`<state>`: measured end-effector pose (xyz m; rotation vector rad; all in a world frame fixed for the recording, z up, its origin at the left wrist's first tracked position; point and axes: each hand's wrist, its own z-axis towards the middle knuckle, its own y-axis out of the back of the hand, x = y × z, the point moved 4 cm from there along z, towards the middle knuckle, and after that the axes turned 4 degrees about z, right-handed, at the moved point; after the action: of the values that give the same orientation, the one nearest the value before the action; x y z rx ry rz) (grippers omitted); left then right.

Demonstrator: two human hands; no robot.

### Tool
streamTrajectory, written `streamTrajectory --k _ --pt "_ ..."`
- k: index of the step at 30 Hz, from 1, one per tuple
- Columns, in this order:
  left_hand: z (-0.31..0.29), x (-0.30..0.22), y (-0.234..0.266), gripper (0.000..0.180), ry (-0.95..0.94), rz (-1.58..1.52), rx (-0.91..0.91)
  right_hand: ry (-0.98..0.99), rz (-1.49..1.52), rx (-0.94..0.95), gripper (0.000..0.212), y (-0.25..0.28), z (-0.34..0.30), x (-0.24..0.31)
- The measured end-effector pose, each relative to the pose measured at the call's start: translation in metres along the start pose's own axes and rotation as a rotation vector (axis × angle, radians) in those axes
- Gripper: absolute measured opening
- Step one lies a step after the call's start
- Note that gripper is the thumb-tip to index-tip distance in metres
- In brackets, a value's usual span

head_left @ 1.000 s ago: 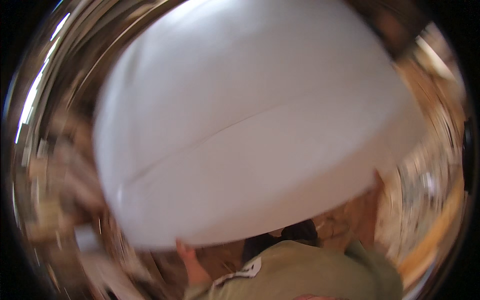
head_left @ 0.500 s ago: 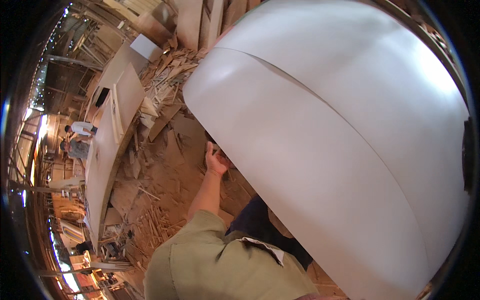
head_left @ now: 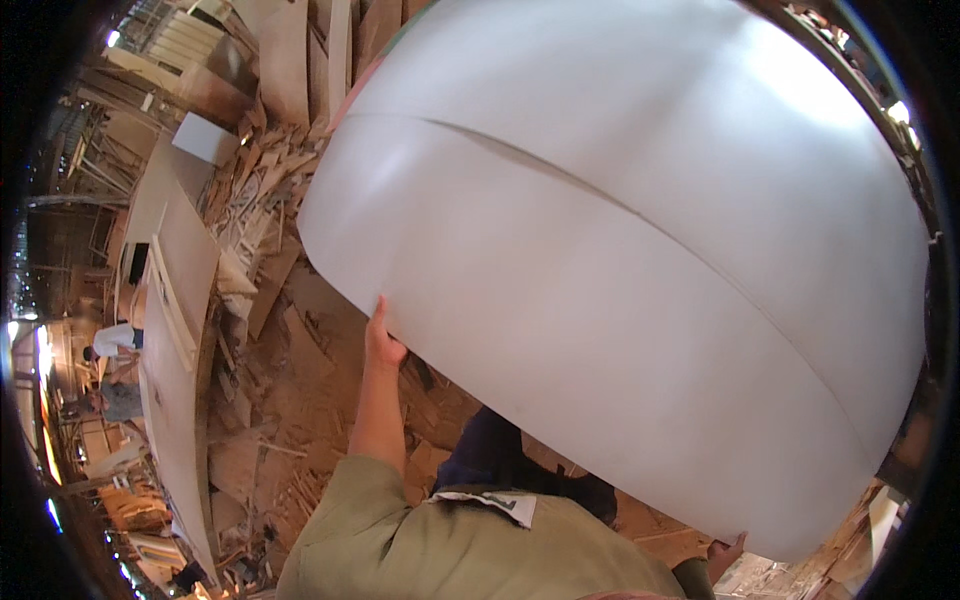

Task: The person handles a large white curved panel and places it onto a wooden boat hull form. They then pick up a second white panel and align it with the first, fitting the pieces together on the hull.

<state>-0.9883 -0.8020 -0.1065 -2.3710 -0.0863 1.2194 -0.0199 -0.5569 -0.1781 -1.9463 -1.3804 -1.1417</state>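
Observation:
A large white sheet spreads before me, its near edge running slantwise from the left down to the lower right. My left hand grips that edge toward the left, thumb up along the rim and the fingers hidden beneath. At the lower right corner my right hand holds the same sheet, with only the thumb and part of the hand showing. Beyond a curved seam lies a second white sheet, which the nearer one partly overlaps.
Wood offcuts are heaped left of the sheets, and scraps litter the brown floor. Further left is a long board-topped table with two people beside it. Tall planks stand at the back.
My left hand has closed on the sheet's edge, and its thumb now lies along the rim. My right hand has come into view at the lower right. The view has turned somewhat.

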Motion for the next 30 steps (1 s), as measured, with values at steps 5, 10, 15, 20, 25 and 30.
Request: streamTrajectory --k 5,10,15,20,25,30 --pt "-0.007 0.003 0.002 0.056 -0.046 -0.036 -0.021 -0.007 -0.131 0.118 0.066 -0.015 0.013 -0.023" --pt "-0.022 0.0 0.004 0.056 -0.035 -0.057 0.043 -0.023 0.168 0.179 0.046 -0.071 -0.015 -0.016" --pt "-0.037 0.01 0.013 0.057 -0.034 -0.066 -0.046 -0.385 0.453 -0.141 0.049 -0.108 -0.041 -0.018" --pt "-0.042 0.016 0.014 0.057 0.008 -0.173 0.009 -0.472 -0.088 -0.345 0.057 -0.114 -0.061 -0.007" --pt "-0.041 0.025 0.019 0.052 -0.015 -0.193 -0.03 -0.013 -1.054 -0.64 0.057 -0.17 -0.072 0.035" --pt "-0.021 0.01 0.042 0.044 -0.02 -0.303 -0.089 0.674 -1.315 -0.447 0.049 -0.264 -0.119 0.049"
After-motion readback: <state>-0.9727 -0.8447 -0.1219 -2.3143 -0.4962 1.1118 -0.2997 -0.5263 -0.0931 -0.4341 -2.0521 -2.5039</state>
